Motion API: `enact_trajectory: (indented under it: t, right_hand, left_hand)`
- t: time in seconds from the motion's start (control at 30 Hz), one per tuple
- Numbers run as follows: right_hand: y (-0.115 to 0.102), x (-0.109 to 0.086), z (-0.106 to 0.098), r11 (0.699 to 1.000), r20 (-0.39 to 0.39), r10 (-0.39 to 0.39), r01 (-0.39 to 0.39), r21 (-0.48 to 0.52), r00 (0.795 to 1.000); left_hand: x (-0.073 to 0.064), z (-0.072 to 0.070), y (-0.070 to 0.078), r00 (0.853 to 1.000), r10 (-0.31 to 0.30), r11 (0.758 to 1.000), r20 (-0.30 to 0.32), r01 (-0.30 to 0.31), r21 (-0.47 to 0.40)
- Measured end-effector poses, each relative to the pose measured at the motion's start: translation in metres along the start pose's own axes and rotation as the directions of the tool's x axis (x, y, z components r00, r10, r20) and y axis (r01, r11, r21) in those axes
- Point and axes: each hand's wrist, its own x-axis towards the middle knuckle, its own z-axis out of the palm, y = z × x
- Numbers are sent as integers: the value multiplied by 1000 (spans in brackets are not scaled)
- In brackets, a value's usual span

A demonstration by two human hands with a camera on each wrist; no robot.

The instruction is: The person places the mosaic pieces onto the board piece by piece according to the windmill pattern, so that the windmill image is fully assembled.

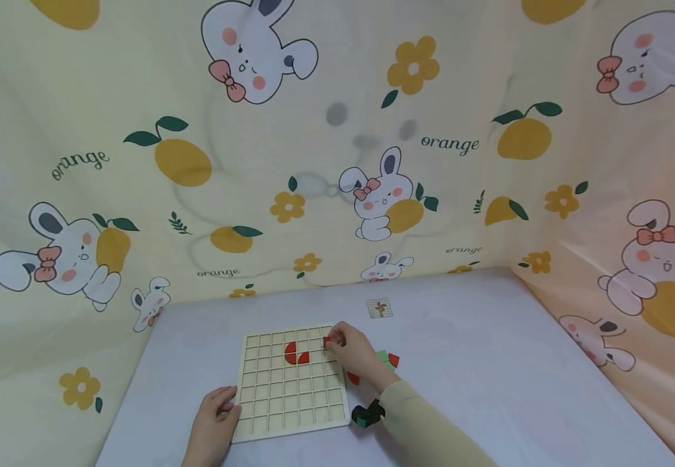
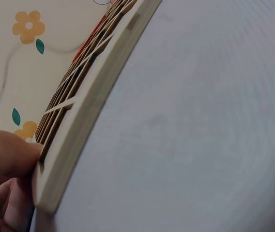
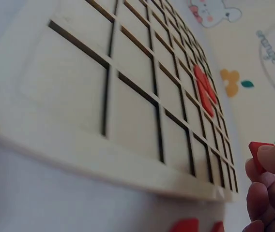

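A pale wooden grid board lies on the white table. Red pieces with curved edges sit in its cells, above the middle. My left hand rests against the board's left edge, thumb and fingertips touching the rim. Over the board's far right corner, my right hand pinches a small red piece between thumb and index finger. In the right wrist view that piece is above the board's surface; its full shape is partly hidden by the fingers.
Loose green pieces and red pieces lie right of the board, partly behind the right wrist. A small card with a grid picture lies farther back. A printed cloth hangs behind the table.
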Motion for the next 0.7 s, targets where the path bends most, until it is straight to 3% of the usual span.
enact_trajectory:
  t: [0.3,0.7]
  right_hand:
    - [-3,-3,21,996,-19,-76,75,-39,997]
    - [-6,-6,37,995,-71,-28,21,-96,997]
  left_hand:
    - [3,2,-1,1000,-12,1000,-13,12,-10]
    - [0,0,0,1000,7,1000,-9,-7,2]
